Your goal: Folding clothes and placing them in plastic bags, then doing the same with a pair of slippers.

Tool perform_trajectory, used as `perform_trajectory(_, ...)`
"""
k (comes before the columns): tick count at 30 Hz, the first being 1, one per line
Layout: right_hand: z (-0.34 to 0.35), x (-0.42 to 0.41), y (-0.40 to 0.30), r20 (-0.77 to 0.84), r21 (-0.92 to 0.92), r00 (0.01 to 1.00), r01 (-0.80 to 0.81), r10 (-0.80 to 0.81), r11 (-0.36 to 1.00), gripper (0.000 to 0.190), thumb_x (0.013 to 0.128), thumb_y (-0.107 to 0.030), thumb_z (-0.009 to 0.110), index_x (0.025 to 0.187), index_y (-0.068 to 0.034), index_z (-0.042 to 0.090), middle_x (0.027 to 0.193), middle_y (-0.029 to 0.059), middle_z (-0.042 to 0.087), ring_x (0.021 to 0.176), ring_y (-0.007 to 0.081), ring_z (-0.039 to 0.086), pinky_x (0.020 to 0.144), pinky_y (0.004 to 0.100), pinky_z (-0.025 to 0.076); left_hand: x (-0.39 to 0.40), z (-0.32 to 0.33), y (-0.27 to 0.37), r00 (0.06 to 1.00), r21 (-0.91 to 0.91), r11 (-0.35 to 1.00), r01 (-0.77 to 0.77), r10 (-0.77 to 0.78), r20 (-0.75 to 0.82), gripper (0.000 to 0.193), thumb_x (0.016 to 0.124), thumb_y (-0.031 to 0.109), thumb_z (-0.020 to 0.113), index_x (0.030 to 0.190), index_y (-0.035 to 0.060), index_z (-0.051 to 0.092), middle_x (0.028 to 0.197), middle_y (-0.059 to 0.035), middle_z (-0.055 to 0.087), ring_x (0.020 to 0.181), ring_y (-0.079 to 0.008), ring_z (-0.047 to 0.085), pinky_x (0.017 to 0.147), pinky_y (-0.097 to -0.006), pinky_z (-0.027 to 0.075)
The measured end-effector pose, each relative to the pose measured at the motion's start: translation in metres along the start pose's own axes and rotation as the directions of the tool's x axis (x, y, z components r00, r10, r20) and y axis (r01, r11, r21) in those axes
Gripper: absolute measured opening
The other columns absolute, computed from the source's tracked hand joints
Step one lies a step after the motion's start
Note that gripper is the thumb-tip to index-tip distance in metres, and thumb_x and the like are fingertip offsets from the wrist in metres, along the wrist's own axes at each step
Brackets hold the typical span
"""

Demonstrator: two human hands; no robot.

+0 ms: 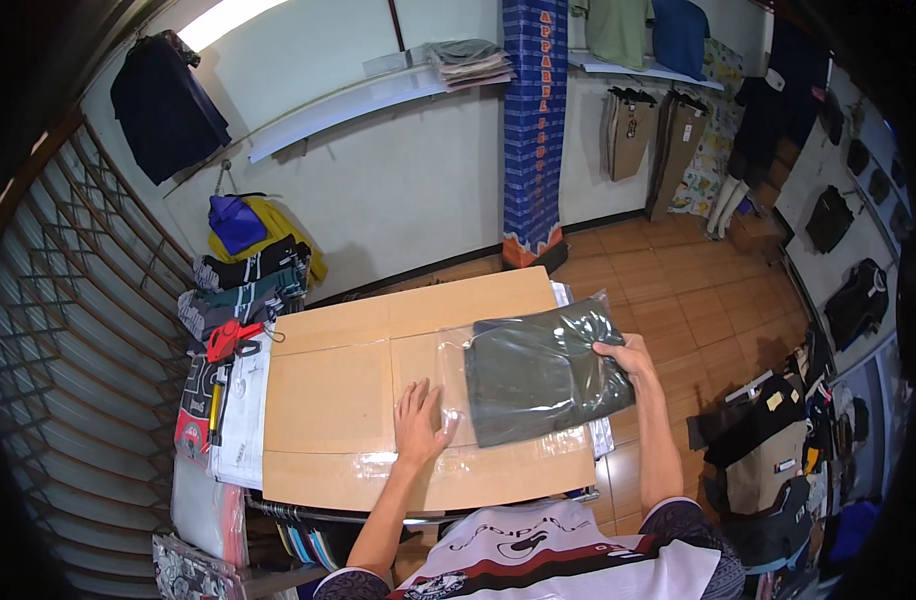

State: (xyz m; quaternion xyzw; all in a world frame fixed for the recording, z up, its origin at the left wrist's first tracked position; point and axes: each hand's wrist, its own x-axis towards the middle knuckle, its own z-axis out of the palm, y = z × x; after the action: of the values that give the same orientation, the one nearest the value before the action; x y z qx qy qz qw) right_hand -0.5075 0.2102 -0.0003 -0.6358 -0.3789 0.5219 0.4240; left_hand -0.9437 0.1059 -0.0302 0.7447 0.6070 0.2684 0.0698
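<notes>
A folded dark green garment in a clear plastic bag (544, 375) lies over the right part of a flattened cardboard sheet (330, 405). My right hand (624, 358) grips the bag's right edge, thumb on top and the other fingers hidden beneath. To the left of the garment, my left hand (422, 424) rests with its fingers apart, its thumb side at the bag's empty left end. Strips of clear tape run along the cardboard's near part.
Left of the cardboard are a red tape dispenser (229, 340), a yellow-and-black cutter (216, 405) and folded clothes (252, 292). A blue pillar (533, 135) stands beyond the table. Clothes are stacked at the right (758, 465); a folding metal gate (90, 360) is at far left.
</notes>
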Motion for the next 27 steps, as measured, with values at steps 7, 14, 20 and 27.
perform_trajectory(7,-0.075,-0.011,-0.04,-0.117,-0.055,0.981,0.152,-0.158,0.987,0.032,0.074,-0.002,0.083,0.103,0.008,0.072,0.09,0.0143,0.075,0.072,0.0196,0.07,0.066,0.0339,0.057,0.0,-0.003,0.007,0.999,-0.036,0.999,0.031,-0.031,-0.012,0.062,0.084,0.044,0.072,0.134,0.0093,0.061,0.149,-0.0181,0.046,0.141,-0.0393,0.035,0.117,-0.0513,0.026)
perform_trajectory(14,-0.126,-0.083,-0.14,-0.177,-0.275,0.888,0.368,-0.423,0.888,0.026,0.078,0.001,0.078,0.103,0.006,0.071,0.089,0.0084,0.074,0.072,0.0132,0.068,0.068,0.0298,0.055,0.0,-0.005,0.007,0.999,-0.037,0.998,0.05,-0.05,-0.016,0.061,0.085,0.045,0.072,0.133,0.0085,0.061,0.149,-0.0183,0.046,0.142,-0.0388,0.034,0.117,-0.0517,0.025)
perform_trajectory(20,-0.114,-0.149,-0.209,-0.124,-0.523,0.779,0.475,-0.615,0.708,0.022,0.079,-0.006,0.079,0.096,0.005,0.071,0.084,0.0009,0.069,0.074,0.0071,0.057,0.069,0.0252,0.047,0.001,0.0,0.008,0.999,-0.036,0.999,0.036,-0.037,-0.009,0.061,0.084,0.044,0.072,0.133,0.0083,0.062,0.148,-0.0191,0.046,0.142,-0.039,0.033,0.117,-0.0522,0.024)
perform_trajectory(27,-0.088,-0.188,-0.246,0.005,-0.491,0.721,0.605,-0.693,0.627,0.031,0.079,-0.009,0.08,0.106,0.005,0.071,0.088,0.0014,0.071,0.077,0.0084,0.06,0.076,0.024,0.049,0.003,0.004,0.029,0.992,-0.561,0.823,0.09,-0.022,0.126,0.069,0.079,0.03,0.082,0.138,0.0047,0.057,0.147,-0.0194,0.048,0.139,-0.0417,0.042,0.115,-0.051,0.032)
